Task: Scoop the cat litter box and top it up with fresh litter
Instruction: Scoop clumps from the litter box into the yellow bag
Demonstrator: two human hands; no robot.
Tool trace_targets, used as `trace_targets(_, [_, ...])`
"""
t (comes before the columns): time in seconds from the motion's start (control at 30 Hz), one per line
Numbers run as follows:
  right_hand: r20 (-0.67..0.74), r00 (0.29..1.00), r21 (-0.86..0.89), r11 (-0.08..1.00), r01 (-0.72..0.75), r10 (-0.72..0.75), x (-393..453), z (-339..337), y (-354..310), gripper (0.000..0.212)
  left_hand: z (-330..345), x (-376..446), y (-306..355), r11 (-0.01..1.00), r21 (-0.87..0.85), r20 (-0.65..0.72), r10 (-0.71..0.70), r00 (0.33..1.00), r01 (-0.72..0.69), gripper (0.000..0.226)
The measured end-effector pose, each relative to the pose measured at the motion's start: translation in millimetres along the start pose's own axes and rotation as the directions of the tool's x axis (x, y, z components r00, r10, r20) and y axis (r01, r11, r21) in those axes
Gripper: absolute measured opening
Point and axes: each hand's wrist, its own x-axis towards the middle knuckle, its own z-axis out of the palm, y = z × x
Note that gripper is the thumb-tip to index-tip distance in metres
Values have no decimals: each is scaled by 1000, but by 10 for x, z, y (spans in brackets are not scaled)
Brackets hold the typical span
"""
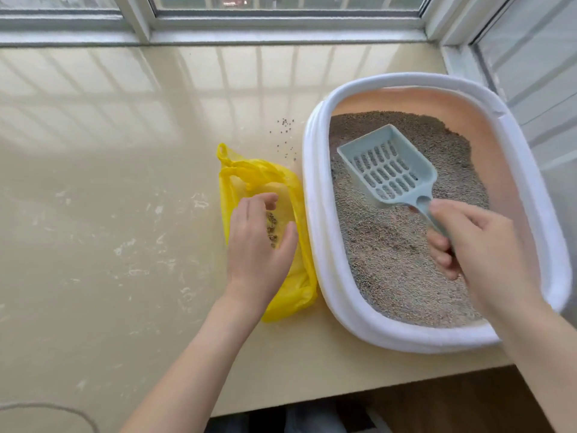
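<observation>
A white-rimmed litter box with a peach inside stands at the right, holding grey-brown litter. My right hand grips the handle of a pale blue slotted scoop, whose empty head lies over the litter. A yellow plastic bag lies just left of the box with some clumps inside. My left hand hovers over the bag's mouth with fingers relaxed and spread; whether it touches the bag is unclear.
Several spilled litter grains dot the beige sill behind the bag. Window frames run along the back and right. The sill's front edge lies close below the box.
</observation>
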Motion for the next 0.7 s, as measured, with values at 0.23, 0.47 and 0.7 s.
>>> trace_targets(0.23, [-14, 997, -779, 626, 36, -75, 643, -1388, 360, 24, 333, -271, 318, 848, -15, 279, 513, 812, -530, 19])
trace_targets(0.47, [157, 987, -987, -27, 158, 15, 1129, -1751, 404, 45, 504, -406, 226, 806, 11, 337, 554, 762, -591, 21])
trace_targets(0.7, [541, 833, -830, 238, 505, 117, 1328, -1362, 528, 49, 597, -454, 196, 818, -4, 247, 558, 793, -575, 16])
